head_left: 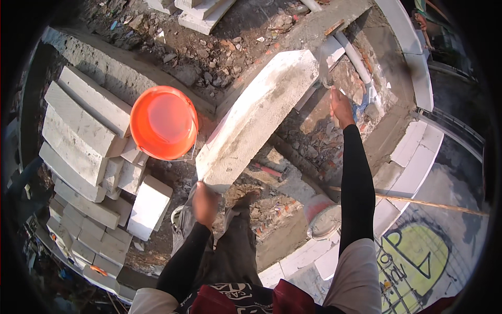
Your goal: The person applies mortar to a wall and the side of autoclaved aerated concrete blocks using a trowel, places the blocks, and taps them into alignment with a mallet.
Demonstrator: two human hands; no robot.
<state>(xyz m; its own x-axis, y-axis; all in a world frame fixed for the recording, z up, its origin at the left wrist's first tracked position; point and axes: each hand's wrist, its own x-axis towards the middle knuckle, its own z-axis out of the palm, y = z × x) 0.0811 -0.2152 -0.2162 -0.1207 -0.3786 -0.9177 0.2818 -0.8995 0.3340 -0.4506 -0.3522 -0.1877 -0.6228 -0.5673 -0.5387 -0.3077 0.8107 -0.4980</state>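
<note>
A long, pale lightweight concrete block [261, 115] lies tilted across the middle, its far end wet and grey with mortar. My left hand [205, 204], a little blurred, grips the near end of this block at its lower corner. Beyond the block's far right side, my right hand [341, 109] is closed on a trowel [326, 81]; its grey blade is thin, blurred and close to the block's far end. An orange bucket [164, 123] with water-like liquid stands left of the block.
Pale blocks [78, 141] are stacked at the left. A rough concrete beam [104, 57] runs behind the bucket. Rubble [209, 57] covers the ground ahead. A pipe [355, 60] lies at the far right; a mortar-smeared bucket [324, 222] and a curved block wall [410, 152] are nearer.
</note>
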